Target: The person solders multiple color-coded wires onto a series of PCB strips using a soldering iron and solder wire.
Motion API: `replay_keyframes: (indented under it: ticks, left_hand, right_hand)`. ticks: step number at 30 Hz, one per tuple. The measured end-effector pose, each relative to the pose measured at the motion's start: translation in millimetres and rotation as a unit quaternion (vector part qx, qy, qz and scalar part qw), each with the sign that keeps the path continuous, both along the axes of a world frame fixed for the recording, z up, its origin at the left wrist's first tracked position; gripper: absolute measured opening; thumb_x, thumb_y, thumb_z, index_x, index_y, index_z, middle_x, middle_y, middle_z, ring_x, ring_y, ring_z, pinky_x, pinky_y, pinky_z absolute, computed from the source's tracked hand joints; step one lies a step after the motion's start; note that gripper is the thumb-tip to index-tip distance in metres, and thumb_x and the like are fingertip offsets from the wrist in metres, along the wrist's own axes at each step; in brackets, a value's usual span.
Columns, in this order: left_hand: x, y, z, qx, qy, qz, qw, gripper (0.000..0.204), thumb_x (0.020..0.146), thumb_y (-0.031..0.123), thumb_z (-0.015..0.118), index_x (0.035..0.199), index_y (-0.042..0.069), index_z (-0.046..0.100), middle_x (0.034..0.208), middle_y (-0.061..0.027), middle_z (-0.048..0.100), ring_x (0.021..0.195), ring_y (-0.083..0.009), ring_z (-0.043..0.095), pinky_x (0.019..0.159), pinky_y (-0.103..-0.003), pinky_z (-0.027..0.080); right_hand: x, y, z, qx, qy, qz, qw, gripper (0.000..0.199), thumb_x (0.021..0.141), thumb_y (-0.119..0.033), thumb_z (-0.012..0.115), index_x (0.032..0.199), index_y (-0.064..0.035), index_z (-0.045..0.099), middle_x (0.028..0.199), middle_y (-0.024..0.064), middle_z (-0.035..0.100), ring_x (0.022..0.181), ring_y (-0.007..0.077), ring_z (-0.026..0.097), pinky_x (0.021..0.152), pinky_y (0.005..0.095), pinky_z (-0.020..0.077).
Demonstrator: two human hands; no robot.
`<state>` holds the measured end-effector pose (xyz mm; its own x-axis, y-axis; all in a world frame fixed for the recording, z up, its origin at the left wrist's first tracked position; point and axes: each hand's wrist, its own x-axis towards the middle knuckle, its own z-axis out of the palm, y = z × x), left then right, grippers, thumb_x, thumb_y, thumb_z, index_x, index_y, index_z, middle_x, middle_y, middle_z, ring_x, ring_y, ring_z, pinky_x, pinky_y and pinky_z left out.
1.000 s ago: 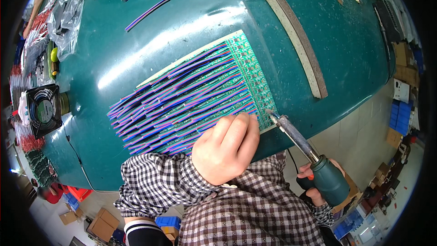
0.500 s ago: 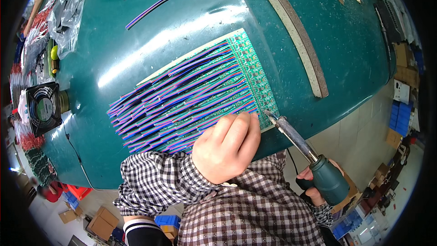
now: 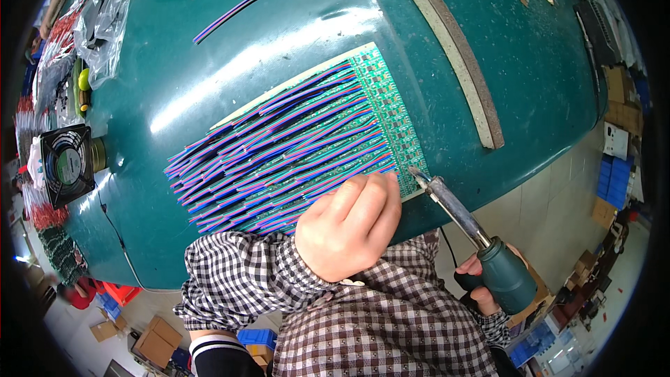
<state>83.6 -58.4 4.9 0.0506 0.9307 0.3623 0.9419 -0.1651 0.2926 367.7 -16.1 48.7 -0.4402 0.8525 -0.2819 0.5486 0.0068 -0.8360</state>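
Observation:
A green circuit board panel (image 3: 391, 113) lies on the table with rows of multicoloured ribbon wires (image 3: 279, 139) stretching left from it. My left hand (image 3: 349, 227) is closed over the near right part of the panel. Its fingers are bent and pinched at the wire ends by the pads; the fingertips are mostly hidden beneath the hand. My right hand (image 3: 481, 283) grips a soldering iron (image 3: 508, 276) with a thick dark green handle. The iron's metal shaft slants up and left, its tip just right of my left fingertips, over the panel's right edge strip.
A long grey-brown bar (image 3: 457, 63) lies at the right of the green table (image 3: 314, 0). Loose ribbon wires (image 3: 229, 17) lie at the far left. A small black fan (image 3: 68, 166), a clear plastic bag (image 3: 101, 28) and bundled wires (image 3: 43, 199) line the left edge.
The soldering iron's tip has shifted slightly to the right along the panel. My left hand stays almost where it was, still closed.

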Motion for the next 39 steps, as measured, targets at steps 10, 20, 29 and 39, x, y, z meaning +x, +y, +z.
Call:
replay_keyframes:
  ticks: [10,20,29,39]
  left_hand:
    - [-1.5,2.5,1.0,-0.004,-0.047,-0.017,0.999,0.035,0.072,0.005,0.073,0.106,-0.003,0.075,0.099,-0.0084,0.066,0.082,-0.0189,0.068,0.067,-0.029,0.056]
    - [-0.1,2.6,1.1,-0.005,-0.034,-0.01,0.999,0.032,0.072,0.006,0.073,0.103,-0.002,0.075,0.098,-0.0081,0.066,0.082,-0.0186,0.067,0.068,-0.029,0.056]
    - [-2.0,0.8,-8.6,0.025,-0.007,-0.014,1.0,0.035,0.071,0.012,0.069,0.103,0.0,0.073,0.101,-0.0068,0.064,0.088,-0.0175,0.064,0.066,-0.025,0.051]
    - [-1.7,1.2,-8.5,0.018,-0.009,-0.022,1.0,0.035,0.071,0.012,0.069,0.103,-0.001,0.073,0.102,-0.0073,0.064,0.089,-0.0176,0.064,0.066,-0.025,0.051]
  right_hand:
    - [15.3,-6.1,-5.5,-0.007,-0.011,0.006,1.0,0.062,0.077,-0.07,0.08,0.095,-0.0112,0.078,0.089,-0.0007,0.077,0.083,0.0233,0.071,0.081,0.0392,0.0562]
    - [15.1,-3.5,-7.5,-0.015,-0.001,0.02,1.0,0.08,0.073,-0.068,0.087,0.111,0.001,0.071,0.091,0.008,0.076,0.075,0.0262,0.072,0.074,0.0385,0.0576]
    - [31.2,-9.0,-15.8,0.02,-0.052,0.031,0.998,0.088,0.069,-0.07,0.088,0.112,0.0038,0.07,0.09,0.011,0.075,0.077,0.0278,0.073,0.075,0.0391,0.0585]
    - [24.9,-8.9,-9.3,-0.017,-0.037,0.018,0.999,0.083,0.071,-0.071,0.085,0.111,0.0006,0.072,0.092,0.0075,0.075,0.08,0.0263,0.073,0.077,0.0401,0.0579]
